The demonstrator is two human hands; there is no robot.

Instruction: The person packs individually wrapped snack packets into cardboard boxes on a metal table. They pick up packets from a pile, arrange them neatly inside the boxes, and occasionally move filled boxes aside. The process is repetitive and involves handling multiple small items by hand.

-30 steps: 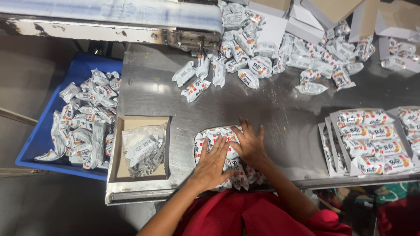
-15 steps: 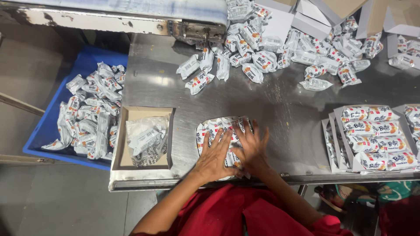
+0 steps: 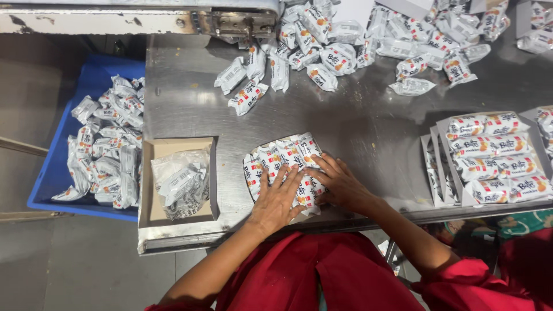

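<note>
A tight cluster of white snack packets with red and orange print lies on the steel table near its front edge. My left hand lies flat on the cluster's lower left part, fingers spread. My right hand presses on its right side, fingers spread toward the left. Both hands rest on the packets without lifting any. My sleeves are red.
A loose heap of the same packets covers the table's far side. An open cardboard box holding crumpled plastic wrap sits at the left front. Filled packet trays stand at right. A blue crate of packets sits left, below the table.
The view has shifted slightly. Both hands stay on the packet cluster, pressing and squaring it; the right hand has slid a little lower on its right side.
</note>
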